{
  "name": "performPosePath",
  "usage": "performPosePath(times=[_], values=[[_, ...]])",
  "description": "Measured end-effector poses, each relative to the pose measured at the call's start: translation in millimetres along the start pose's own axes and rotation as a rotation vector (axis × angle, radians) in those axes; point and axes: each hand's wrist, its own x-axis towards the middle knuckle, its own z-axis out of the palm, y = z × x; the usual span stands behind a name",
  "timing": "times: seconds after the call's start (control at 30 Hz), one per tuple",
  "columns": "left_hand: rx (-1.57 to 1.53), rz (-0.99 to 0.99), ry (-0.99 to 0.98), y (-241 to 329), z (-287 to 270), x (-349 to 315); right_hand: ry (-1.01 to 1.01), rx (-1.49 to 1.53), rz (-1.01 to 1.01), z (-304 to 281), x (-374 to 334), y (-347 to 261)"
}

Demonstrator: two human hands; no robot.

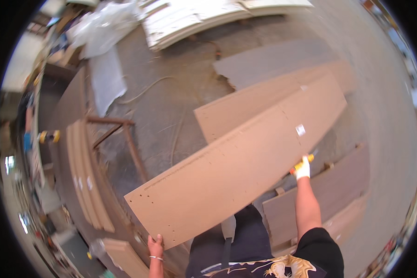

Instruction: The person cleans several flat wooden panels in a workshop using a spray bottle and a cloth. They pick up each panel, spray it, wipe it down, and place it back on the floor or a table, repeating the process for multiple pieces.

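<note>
Left fingers (159,239) tight around board (227,173) corner, gloved right fingers (305,164) apparently around yellow tool (311,158)

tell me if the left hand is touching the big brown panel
Touching. The head view shows the left hand at the brown panel, its thumb lapping over the edge near the bottom corner.

With our bare left hand (155,246), a thin white band (156,257) circling its wrist, we are gripping a long, flat, brown board (236,162) at its near left corner. At its near long edge, our white-gloved right hand (303,169) is holding a small yellow-and-orange tool (310,158). A white label (300,130) is sitting toward the board's right end. Past its far long edge, we are seeing a second flat brown board (236,109), partly covered.
</note>
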Motion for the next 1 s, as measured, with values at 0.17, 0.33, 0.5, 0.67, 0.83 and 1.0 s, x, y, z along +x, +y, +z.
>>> performPosePath(times=[0.17,0.33,0.5,0.67,0.83,1.0], values=[[-0.498,-0.31,0.283,46,-9,-90,-0.009,-0.306,0.135,-26,-15,-35],[0.357,-0.35,0.791,41,-16,-135,-0.033,-0.427,0.165,-19,-38,-52],[0.344,-0.42,0.982,1,-81,-242,-0.108,-0.523,0.324,-2,-88,-34],[0.244,-0.592,1.158,-117,-147,-339,-0.383,-0.707,0.234,37,-177,19],[0.007,-0.785,1.266,-249,-125,-434,-0.614,-0.747,0.401,120,-274,94],[-0.274,-0.932,1.37,-373,-80,-504,-0.971,-0.941,0.396,169,-392,188]])
